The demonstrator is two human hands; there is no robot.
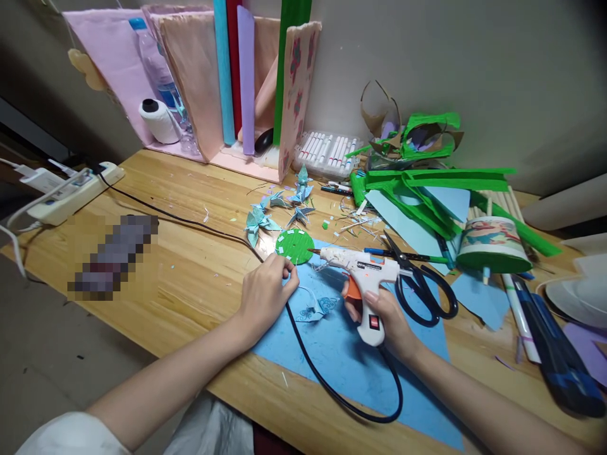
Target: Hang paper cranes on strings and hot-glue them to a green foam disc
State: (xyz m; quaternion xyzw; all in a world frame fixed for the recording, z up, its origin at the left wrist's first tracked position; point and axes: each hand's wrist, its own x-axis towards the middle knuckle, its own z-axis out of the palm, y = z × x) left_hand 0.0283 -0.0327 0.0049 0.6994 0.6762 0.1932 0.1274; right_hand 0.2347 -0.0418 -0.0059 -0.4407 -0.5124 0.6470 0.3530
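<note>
My right hand [386,316] grips a white hot glue gun [348,259] with fingers at its orange trigger. The gun's nozzle points left, at the right edge of a round green disc [294,245] with small white tabs around its rim. Just below the disc, my left hand [270,287] is closed in a pinch on a thin white thread [308,291]. That thread curves toward a blue patterned folded-paper piece [317,309] lying on a blue sheet [294,344]. Several folded blue paper cranes [258,221] lie behind the disc.
Black scissors [422,284] lie right of the glue gun, with a utility knife [559,354] farther right. The gun's black cord [190,221] crosses to a power strip [76,193]. Markers [327,151], paper scraps [360,221] and a pink organizer [184,88] stand behind.
</note>
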